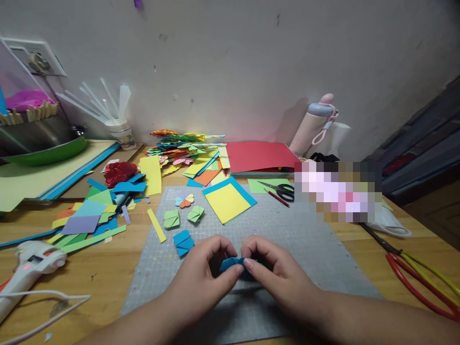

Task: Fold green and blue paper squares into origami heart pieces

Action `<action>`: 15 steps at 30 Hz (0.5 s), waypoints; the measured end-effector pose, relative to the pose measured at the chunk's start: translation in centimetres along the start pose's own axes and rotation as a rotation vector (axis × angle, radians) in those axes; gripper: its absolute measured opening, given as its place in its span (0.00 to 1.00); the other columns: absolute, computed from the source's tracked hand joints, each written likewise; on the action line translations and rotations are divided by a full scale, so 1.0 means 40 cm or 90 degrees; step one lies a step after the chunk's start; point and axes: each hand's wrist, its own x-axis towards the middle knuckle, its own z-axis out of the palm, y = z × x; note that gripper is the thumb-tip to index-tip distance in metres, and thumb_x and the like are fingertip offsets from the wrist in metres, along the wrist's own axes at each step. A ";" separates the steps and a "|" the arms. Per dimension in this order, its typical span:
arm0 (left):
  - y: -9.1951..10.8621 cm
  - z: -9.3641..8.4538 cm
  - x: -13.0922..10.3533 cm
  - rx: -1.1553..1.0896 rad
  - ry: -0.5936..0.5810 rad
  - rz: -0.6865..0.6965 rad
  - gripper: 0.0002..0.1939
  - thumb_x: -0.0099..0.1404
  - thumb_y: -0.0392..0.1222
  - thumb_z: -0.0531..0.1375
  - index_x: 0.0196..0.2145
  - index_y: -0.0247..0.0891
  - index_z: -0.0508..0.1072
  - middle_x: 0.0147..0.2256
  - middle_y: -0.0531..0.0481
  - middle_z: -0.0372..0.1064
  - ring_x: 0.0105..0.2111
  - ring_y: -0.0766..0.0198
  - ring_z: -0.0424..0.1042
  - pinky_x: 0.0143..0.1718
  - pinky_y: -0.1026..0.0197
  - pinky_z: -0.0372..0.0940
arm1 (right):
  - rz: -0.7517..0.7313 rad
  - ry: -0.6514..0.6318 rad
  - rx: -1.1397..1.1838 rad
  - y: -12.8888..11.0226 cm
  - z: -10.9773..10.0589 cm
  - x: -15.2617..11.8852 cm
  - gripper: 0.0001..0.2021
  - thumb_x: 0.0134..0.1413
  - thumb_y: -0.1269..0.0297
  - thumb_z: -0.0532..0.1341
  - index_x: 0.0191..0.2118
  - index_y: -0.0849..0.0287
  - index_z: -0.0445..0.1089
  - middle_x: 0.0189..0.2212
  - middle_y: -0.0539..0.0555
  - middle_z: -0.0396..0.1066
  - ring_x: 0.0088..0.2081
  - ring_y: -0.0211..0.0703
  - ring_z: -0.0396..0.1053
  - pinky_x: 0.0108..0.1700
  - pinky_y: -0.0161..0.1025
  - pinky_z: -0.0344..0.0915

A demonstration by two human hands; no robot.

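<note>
Between both hands, just over the grey cutting mat, is a folded piece of blue paper. My left hand pinches its left part between thumb and fingers. Thumb and curled fingers of my right hand grip the right part, hiding some of it. Left of my left hand lies a blue folded paper square. Beyond it sit two green folded papers and a small multicoloured paper flower. A stack of yellow and blue paper sheets rests past my hands.
Black scissors and a red pencil lie at the mat's far edge. Red-and-yellow-handled pliers are on the right. At left are a glue gun with a looping cable and many paper scraps. A pink bottle leans on the wall.
</note>
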 end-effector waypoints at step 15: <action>-0.028 -0.020 0.017 -0.372 -0.164 -0.015 0.11 0.58 0.47 0.62 0.28 0.36 0.69 0.30 0.53 0.61 0.33 0.65 0.61 0.36 0.63 0.56 | -0.053 0.014 0.000 -0.015 -0.001 -0.005 0.05 0.54 0.65 0.58 0.29 0.58 0.64 0.28 0.50 0.65 0.33 0.41 0.63 0.37 0.39 0.61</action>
